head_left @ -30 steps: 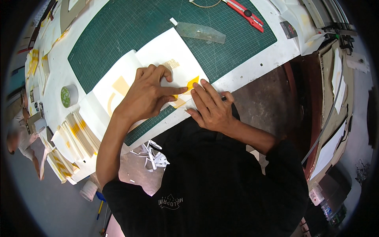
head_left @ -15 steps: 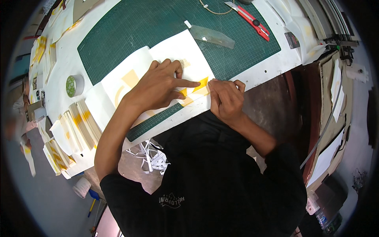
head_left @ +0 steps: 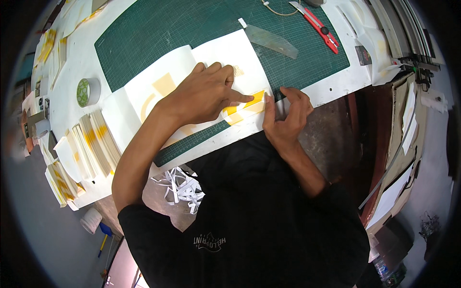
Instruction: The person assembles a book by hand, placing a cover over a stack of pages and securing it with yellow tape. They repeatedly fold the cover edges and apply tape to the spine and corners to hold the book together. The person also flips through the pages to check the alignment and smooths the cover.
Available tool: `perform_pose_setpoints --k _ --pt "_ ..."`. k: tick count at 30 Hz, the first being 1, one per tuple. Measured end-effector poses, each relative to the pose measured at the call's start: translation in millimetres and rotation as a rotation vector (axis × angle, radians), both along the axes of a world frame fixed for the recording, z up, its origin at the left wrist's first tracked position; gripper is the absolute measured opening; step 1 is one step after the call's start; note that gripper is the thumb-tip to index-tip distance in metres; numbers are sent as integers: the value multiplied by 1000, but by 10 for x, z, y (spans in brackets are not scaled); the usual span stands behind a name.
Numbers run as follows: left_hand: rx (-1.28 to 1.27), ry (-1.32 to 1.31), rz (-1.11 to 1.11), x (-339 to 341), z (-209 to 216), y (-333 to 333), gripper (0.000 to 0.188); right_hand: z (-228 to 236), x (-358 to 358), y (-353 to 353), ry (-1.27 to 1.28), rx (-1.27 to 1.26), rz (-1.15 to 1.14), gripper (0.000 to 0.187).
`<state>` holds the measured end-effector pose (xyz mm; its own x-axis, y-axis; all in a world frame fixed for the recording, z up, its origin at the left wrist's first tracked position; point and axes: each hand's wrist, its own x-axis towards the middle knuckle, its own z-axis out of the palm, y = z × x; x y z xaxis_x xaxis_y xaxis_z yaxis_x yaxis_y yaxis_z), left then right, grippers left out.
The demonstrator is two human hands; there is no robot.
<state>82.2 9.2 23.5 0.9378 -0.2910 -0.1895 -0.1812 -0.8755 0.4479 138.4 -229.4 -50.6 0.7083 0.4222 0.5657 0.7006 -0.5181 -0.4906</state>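
Note:
A large white printed sheet [head_left: 223,50] with pale orange and yellow shapes lies creased across the table's near edge. Along its near right edge a narrow flap with a bright yellow strip [head_left: 254,99] is folded over. My left hand [head_left: 204,96] rests over the sheet, its index finger stretched out and pressing the strip; its other fingers are bent, with nothing visible in them. At the sheet's right edge is my right hand [head_left: 288,117], its thumb at the end of the flap and its fingers apart from the thumb. It is open.
Under the sheet lies a green cutting mat [head_left: 139,53]. A red utility knife [head_left: 321,29] with its blade out and a clear plastic strip [head_left: 271,41] lie on it. A tape roll [head_left: 89,92] and stacked folded sheets [head_left: 93,144] stand left. Paper offcuts [head_left: 182,187] lie below the table.
My right hand has loosened from a closed pinch at the sheet's corner, its fingers spreading away from the thumb. My left index finger has slid right along the yellow strip.

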Motion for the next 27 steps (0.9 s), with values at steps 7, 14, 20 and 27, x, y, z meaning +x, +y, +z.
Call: perform_pose_setpoints --k 7,14,20,27 --pt "3 -9 -17 7 -29 20 53 59 -177 124 10 -77 6 50" --pt "2 -44 -18 -4 -62 19 52 -13 -225 98 22 -48 42 52" --pt "-59 -85 7 -15 -107 42 39 -11 -345 162 41 -51 62 52" --pt "-63 -71 35 -6 -113 32 38 42 -463 253 61 -57 84 49"
